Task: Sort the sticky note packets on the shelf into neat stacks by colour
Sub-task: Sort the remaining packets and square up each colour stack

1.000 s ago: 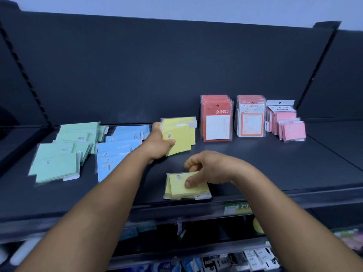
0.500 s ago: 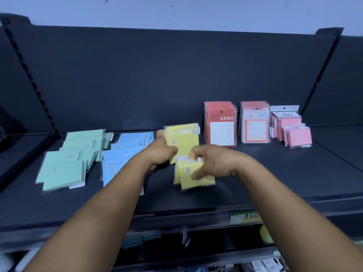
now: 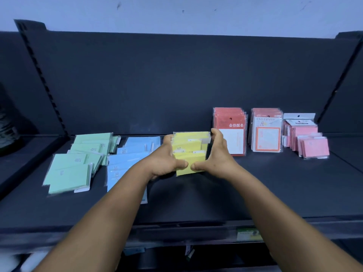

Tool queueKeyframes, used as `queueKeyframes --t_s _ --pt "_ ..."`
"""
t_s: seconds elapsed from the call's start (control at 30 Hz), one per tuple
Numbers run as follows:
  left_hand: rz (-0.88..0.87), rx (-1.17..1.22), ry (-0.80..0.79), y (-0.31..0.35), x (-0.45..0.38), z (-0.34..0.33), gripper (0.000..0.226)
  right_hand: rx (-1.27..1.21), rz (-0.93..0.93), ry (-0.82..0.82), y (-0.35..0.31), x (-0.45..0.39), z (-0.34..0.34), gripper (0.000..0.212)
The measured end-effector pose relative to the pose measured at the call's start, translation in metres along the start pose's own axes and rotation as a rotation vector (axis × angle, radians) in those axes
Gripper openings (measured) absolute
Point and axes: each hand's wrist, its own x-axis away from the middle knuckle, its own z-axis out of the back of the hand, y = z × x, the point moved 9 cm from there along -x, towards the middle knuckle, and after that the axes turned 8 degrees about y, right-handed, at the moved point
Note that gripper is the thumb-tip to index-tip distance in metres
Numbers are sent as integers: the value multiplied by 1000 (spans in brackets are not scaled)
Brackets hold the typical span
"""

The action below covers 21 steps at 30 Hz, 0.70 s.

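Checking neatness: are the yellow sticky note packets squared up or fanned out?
Fanned out: the yellow sticky note packets overlap stepwise between the left hand and right hand, edges not aligned.

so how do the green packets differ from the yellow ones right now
The green packets lie flat on the shelf, fanned out in loose overlapping rows; the yellow packets are gathered into one bundle. No hand touches the green ones, while the left hand and right hand grip the yellow bundle from either side. Both are pastel pads in clear wrappers.
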Motion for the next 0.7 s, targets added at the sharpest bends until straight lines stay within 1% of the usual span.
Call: queueKeyframes --t_s 0.03,0.1,0.2,0.3,0.37,0.47,0.53,0.6,0.67,0.7 --pt "7 27 -28 0 1 0 74 -45 -35 -50 5 0 -2 123" --pt "24 77 -50 1 2 4 73 -153 -92 -145 11 2 -10 130" --pt "54 85 25 -5 0 12 80 -272 -138 -194 19 0 -20 131" --pt "63 22 77 -11 2 5 106 -251 -132 -209 23 0 -30 129" --pt "51 -93 66 -12 4 -2 111 -180 -110 -244 21 3 -37 128" --pt "48 -177 71 -13 5 -4 105 -104 -96 -243 20 4 -39 121" --pt "17 -160 104 -8 3 -3 94 -80 -81 -204 18 -1 -34 113" --pt "-20 -134 175 -1 -4 2 85 -86 -62 -148 12 -12 -27 100" --pt "-37 -123 223 4 -14 5 84 -94 -59 -111 8 -24 -22 87" --pt "-28 -116 228 3 -18 5 83 -91 -75 -116 9 -27 -23 85"
